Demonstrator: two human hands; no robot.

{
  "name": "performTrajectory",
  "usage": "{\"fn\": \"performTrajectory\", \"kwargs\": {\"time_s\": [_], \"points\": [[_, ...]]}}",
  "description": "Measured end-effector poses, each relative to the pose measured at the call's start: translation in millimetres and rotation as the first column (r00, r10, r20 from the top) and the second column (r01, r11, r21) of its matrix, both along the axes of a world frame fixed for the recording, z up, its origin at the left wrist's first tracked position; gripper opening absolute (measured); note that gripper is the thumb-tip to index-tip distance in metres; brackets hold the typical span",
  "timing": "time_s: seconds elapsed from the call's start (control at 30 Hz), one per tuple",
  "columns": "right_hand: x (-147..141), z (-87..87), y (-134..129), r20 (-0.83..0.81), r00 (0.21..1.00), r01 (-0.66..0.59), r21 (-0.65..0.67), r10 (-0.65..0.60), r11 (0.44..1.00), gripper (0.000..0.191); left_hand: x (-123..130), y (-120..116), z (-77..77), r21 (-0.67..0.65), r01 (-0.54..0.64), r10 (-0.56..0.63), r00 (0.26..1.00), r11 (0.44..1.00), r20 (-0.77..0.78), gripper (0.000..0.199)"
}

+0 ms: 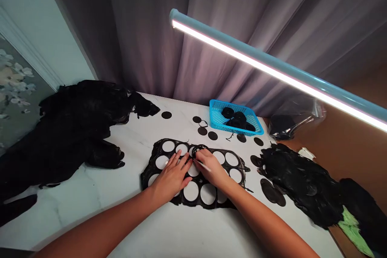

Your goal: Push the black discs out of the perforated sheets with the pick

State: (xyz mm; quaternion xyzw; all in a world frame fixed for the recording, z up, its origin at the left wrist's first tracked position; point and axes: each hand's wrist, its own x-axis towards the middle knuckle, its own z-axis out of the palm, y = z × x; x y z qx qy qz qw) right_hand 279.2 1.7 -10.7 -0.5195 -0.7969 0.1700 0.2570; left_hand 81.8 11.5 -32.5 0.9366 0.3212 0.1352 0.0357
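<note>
Black shaggy material [69,129], perhaps feathers, heaped along the left of a white marble tabletop [90,213], partly cut off by the frame. Loose black discs [202,130] scattered toward the far edge. Mid-table, a black perforated sheet [148,177] lying flat, white marble showing through its round holes, part of it hidden under both hands. Left hand [172,177] spread open, palm down on the sheet; right hand [210,167] just beside it, pinching a thin white stick [203,165], one end lost among the fingers. The two hands apart, though barely. At those fingers, a thin dark loop [198,151] – too fine to make out. Beyond, a blue plastic basket [217,115] holding dark rolled bundles [237,120], their shapes merging into one another. Further right, a clear plastic bag [298,119] around something dark and hard to identify, then a second black shaggy heap [302,181] and a green strip [352,229] – both running off the frame.
</note>
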Motion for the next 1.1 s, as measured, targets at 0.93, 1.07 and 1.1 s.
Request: {"fn": "performTrajectory", "kwargs": {"time_s": [0.93, 1.07, 1.1], "points": [[-0.9, 14.5, -28.4, -0.701, 0.603, -0.153, -0.571, -0.382, 0.806, 0.037, -25.8, -45.5, 15.8, -0.133, 0.086, -0.068, 0.989, 0.987, 0.134, 0.046], [-2.5, 21.1, -33.7, -0.69, 0.616, -0.132, -0.566, -0.38, 0.814, 0.037, -24.1, -38.4, 27.4, -0.265, 0.045, 0.031, 0.961, 0.963, 0.274, 0.035], [-2.8, 26.0, -33.8, -0.697, 0.612, -0.14, -0.561, -0.374, 0.816, 0.037, -22.5, -35.1, 33.1, -0.315, 0.031, 0.074, 0.946, 0.949, 0.317, 0.032]]}}
